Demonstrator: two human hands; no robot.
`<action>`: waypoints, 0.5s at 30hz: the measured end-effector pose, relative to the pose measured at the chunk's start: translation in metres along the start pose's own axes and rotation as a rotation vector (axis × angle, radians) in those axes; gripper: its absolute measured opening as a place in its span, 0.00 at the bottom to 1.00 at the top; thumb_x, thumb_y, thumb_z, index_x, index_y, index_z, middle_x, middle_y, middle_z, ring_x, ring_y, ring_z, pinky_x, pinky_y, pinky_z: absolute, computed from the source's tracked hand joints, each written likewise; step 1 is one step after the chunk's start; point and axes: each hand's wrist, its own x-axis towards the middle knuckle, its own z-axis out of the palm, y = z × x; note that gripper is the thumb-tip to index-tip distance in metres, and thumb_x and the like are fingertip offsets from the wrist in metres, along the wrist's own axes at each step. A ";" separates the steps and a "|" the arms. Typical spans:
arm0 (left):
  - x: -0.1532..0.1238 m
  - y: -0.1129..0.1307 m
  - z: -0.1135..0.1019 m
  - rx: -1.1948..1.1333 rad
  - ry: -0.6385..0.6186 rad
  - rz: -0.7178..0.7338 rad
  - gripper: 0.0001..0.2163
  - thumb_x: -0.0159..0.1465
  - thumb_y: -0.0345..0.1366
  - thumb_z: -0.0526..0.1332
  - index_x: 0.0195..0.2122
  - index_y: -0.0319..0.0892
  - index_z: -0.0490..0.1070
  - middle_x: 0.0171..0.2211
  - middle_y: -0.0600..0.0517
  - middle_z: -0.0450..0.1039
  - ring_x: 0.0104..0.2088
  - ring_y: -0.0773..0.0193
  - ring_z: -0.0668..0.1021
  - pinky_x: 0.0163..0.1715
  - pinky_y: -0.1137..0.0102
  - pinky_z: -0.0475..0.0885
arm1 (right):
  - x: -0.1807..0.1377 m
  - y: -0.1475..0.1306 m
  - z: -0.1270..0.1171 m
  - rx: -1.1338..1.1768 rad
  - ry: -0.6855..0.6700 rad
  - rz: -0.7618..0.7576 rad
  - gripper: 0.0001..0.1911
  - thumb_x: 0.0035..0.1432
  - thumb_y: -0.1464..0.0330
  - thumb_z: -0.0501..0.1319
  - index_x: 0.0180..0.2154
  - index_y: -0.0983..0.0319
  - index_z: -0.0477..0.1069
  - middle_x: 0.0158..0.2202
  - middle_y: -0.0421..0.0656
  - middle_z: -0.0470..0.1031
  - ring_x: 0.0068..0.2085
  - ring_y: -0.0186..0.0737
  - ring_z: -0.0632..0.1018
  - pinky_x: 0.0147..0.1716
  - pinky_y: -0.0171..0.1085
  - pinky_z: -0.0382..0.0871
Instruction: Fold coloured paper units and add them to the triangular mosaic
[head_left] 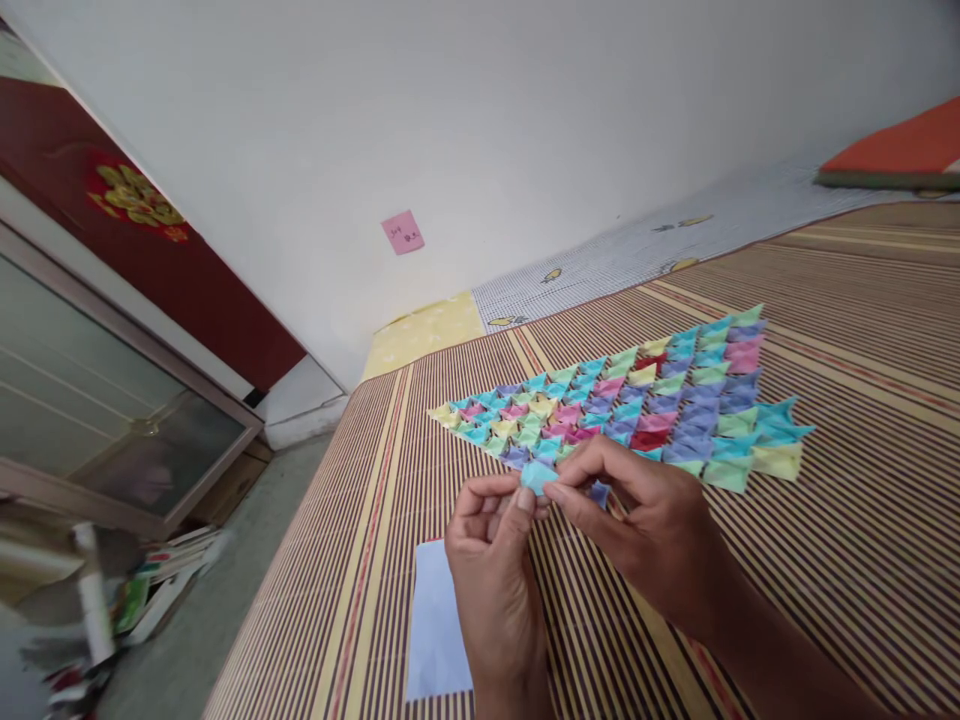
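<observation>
I've got left hand [499, 565] and right hand [652, 515] both pinching one blue paper piece [536, 476], near multicolored folded pieces [694, 415] on striped mat [360, 600].

The small folded paper [537, 477] is light turquoise; the near sheet [437, 630], plain pale blue. Folded pieces [630, 400] mix turquoise, mint, yellow, violet-blue, pink and deep red. Dark-brown and tan stripes run along the mat [862, 560], with red-lined yellow bands. The far note [403, 232] is pink.
</observation>
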 end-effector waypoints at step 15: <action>0.000 -0.007 0.003 -0.060 -0.049 -0.029 0.11 0.59 0.39 0.73 0.27 0.40 0.75 0.21 0.56 0.70 0.25 0.71 0.71 0.28 0.77 0.70 | -0.001 0.000 -0.001 -0.006 0.015 -0.033 0.09 0.64 0.72 0.62 0.29 0.60 0.70 0.25 0.35 0.73 0.26 0.31 0.75 0.28 0.30 0.68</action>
